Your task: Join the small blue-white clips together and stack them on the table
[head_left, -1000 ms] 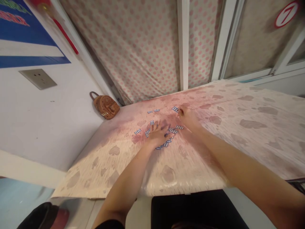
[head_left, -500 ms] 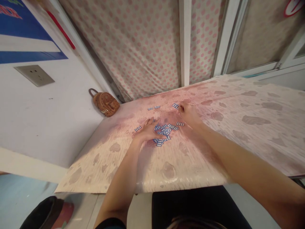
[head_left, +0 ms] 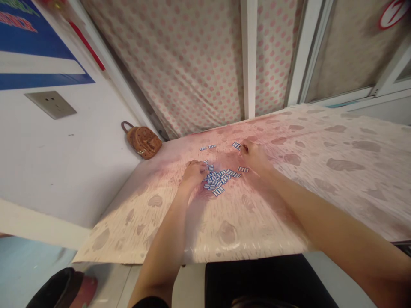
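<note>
Small white-and-blue tiles (head_left: pixel 215 179) lie in a loose pile on the patterned tablecloth (head_left: pixel 224 231). At the pile's left edge is my left hand (head_left: pixel 193 173), its fingers curled and the thumb close to them; what they hold is hidden. Farther back, my right hand (head_left: pixel 255 153) is closed in a pinch at the right end of a short row of tiles (head_left: pixel 236 146), and seems to grip the end tile. Another short row (head_left: pixel 243 169) lies just below the right hand. Toward the back edge sits a separate line of tiles (head_left: pixel 207 147).
A small brown backpack-shaped bag (head_left: pixel 143 141) leans by the wall at the table's left edge. Behind the table hangs a dotted curtain (head_left: pixel 192 64) with a white post (head_left: pixel 249 60). A dark-and-red container (head_left: pixel 69 288) stands on the floor at lower left.
My left hand has drawn back left off the pile and its fingers have curled. The pile's tiles have shifted, and a short row on the left is now hidden. My right hand stays nearly still.
</note>
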The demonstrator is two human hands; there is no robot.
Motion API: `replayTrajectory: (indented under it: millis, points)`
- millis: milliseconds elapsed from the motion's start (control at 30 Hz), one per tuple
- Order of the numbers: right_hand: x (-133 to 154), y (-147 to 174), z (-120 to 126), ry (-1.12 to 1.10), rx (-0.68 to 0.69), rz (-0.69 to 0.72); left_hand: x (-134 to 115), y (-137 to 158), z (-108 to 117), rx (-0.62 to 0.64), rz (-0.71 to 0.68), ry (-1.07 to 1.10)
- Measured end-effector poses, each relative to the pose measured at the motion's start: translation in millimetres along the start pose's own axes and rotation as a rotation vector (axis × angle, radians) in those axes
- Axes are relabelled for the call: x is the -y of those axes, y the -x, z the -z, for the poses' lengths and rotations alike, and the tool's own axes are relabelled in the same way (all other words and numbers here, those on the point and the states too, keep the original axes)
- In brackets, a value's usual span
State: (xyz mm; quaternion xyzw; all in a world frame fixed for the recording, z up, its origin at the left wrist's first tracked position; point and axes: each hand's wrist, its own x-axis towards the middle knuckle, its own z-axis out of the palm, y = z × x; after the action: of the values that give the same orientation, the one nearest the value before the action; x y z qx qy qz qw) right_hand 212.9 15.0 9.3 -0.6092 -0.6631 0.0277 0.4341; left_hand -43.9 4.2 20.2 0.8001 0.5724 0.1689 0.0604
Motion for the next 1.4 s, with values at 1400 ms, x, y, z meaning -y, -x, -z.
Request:
replayTrajectory:
  millis: [1400]
  points:
    - [3,2,-6,-0.065,-0.014,0.115,5,-7,-17,0.072,0.085,0.693]
